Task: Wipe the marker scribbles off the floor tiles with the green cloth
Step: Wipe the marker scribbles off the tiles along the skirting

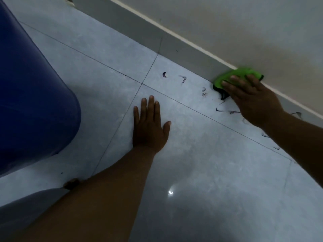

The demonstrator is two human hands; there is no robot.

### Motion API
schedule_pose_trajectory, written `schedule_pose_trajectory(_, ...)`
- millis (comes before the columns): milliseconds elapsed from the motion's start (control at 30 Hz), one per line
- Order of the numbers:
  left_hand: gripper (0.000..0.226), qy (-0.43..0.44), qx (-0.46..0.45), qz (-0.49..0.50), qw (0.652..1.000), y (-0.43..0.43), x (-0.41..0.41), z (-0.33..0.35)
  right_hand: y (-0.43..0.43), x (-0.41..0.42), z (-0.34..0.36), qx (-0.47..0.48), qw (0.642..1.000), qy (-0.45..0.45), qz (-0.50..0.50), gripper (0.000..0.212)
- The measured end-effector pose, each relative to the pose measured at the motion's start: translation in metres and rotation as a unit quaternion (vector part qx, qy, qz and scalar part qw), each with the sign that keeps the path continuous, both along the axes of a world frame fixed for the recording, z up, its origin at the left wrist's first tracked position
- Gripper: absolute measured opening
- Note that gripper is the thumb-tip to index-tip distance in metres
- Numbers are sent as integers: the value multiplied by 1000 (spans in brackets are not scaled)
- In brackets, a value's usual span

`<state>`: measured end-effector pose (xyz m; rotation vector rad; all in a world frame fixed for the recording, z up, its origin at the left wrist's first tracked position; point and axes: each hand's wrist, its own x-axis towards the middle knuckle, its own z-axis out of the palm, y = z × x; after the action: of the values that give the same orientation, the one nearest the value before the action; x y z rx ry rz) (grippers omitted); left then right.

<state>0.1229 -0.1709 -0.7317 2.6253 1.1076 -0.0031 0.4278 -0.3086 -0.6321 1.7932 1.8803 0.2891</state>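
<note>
Right hand is down flat on the green cloth, fingers spread over it, pressing it onto the floor tiles right where they meet the skirting board. The cloth is bunched, one dark corner poking out under the palm. Left hand is open, palm on the tile just beside the grout crossing, holding nothing, propping the body by the look of it.

How far along? I'd call it mid-job. The tiles nearer the camera look clean and glossy, but marker scribbles are plainly there along the wall-side strip.

Count them: one curl at the far left, one hooked stroke next to it, one small squiggle just beside the cloth, then at least four fainter loops trailing along the forearm toward the right edge, some partly hidden. So seven or so marks left. One cloth, two hands, one big blue drum standing at the left edge.
</note>
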Motion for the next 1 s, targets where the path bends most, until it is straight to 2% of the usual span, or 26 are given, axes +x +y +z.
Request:
schedule_pose_trajectory(133,77,10,9,4,1000,0,2,0,21,-15,3,21,999,-27,-22,52)
schedule_pose_trajectory(267,77,14,19,7,1000,-1,1,-1,125,-55,-3,77,995,-63,-23,56)
schedule_pose_trajectory(333,78,19,21,6,1000,-1,3,0,184,-82,-1,90,987,-131,-24,61)
schedule_pose_trajectory(367,79,23,21,6,999,0,3,0,208,-96,0,69,985,-155,-14,66)
schedule_pose_trajectory(467,79,27,22,7,999,1,4,1,240,-113,-5,-33,988,-148,-10,84)
schedule_pose_trajectory(533,78,22,20,5,1000,-1,3,0,221,-99,-15,-88,987,-135,-26,77)
schedule_pose_trajectory(633,78,14,17,4,1000,-2,1,0,149,-62,-10,-98,993,-42,-43,59)
schedule_pose_trajectory(733,77,9,14,9,1000,0,2,2,54,-21,-1,-95,994,-50,-13,68)
schedule_pose_trajectory(833,77,12,12,11,1000,-1,3,1,-14,6,13,-121,989,12,-84,62)
schedule_pose_trajectory(900,78,17,10,10,1000,-2,3,1,-19,7,10,-118,989,16,-86,63)
schedule_pose_trajectory(1000,77,20,10,6,1000,-4,1,1,35,-9,-3,-54,998,21,-23,62)
